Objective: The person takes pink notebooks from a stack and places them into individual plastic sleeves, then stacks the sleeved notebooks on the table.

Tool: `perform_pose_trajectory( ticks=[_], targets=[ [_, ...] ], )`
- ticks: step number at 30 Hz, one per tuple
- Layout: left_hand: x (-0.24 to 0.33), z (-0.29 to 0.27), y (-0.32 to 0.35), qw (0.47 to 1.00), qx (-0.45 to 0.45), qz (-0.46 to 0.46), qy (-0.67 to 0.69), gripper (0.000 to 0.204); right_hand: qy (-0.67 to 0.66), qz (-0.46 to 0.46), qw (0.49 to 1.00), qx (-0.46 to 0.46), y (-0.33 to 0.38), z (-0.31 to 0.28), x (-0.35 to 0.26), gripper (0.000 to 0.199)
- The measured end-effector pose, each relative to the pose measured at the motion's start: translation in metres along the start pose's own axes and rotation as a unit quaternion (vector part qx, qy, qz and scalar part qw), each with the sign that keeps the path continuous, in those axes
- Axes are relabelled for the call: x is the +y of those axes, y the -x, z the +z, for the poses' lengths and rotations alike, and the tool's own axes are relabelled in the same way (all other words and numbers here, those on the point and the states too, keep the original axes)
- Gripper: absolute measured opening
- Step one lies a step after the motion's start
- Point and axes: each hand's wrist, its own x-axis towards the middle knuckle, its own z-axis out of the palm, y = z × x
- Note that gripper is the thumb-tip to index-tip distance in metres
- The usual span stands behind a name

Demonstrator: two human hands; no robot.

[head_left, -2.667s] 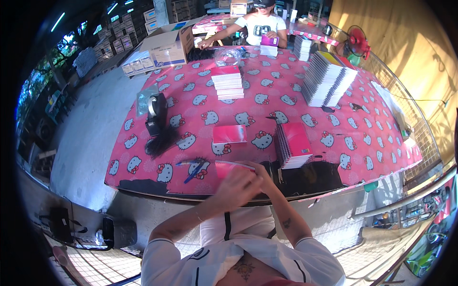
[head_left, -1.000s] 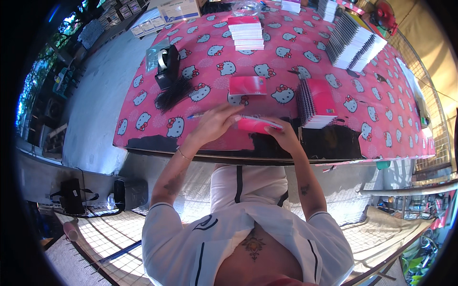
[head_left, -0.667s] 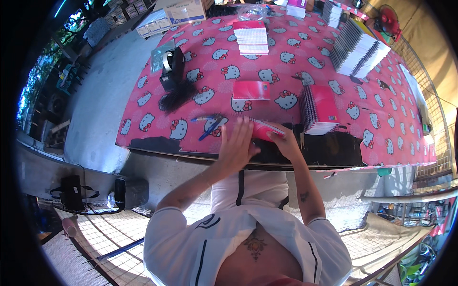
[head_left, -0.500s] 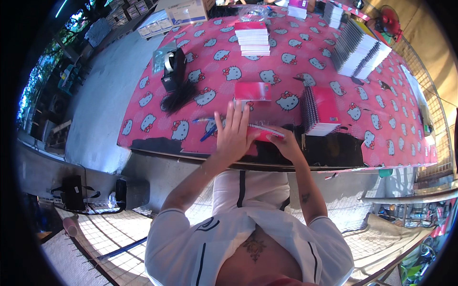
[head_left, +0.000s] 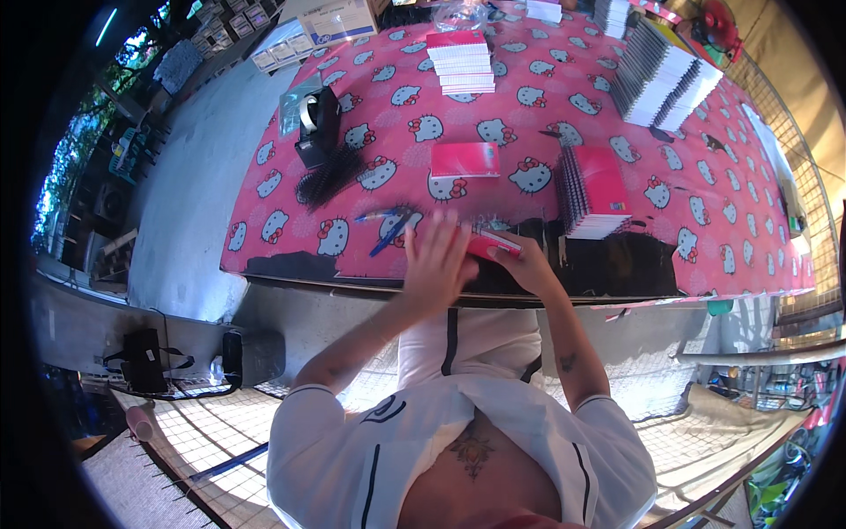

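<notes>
Your right hand grips a thin red booklet at the near edge of the table, fingers curled around its right end. Your left hand lies flat and open-fingered over the booklet's left part, pressing down rather than gripping; its outline is slightly blurred. The booklet sits over the dark strip along the table's front edge, just in front of your chest.

Just beyond your left hand lie 2 blue pens on the pink cat-print cloth. A single red notebook lies flat farther out, well apart from your hands. To your right, near the right hand, stands a row of red-covered notebooks on their edges. At the far left sit a black tape dispenser and a black bristly brush. A stack of red and white notebooks rests toward the far side, and a long leaning row of white-edged booklets fills the far right.
</notes>
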Motion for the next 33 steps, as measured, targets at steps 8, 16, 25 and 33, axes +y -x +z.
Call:
perform_pose_trajectory(
  ticks=[8, 16, 25, 33],
  targets=[
    [-0.004, -0.026, -0.025, 0.995, -0.093, 0.03, -0.037, 0.072, -0.022, -0.004, 0.999, -0.038, 0.007, 0.014, 0.0, 0.032],
    [0.008, -0.008, -0.026, 0.997, -0.044, 0.012, -0.061, 0.091, 0.009, -0.012, 0.999, -0.042, 0.003, 0.016, 0.003, 0.032],
    [0.021, 0.0, -0.01, 0.997, -0.069, 0.024, -0.014, 0.087, -0.004, 0.021, 0.999, -0.025, 0.006, 0.02, 0.007, 0.036],
    [0.035, 0.006, -0.014, 0.997, -0.053, 0.027, 0.039, 0.084, 0.02, 0.017, 1.0, -0.01, 0.006, 0.019, 0.019, 0.038]
  ],
)
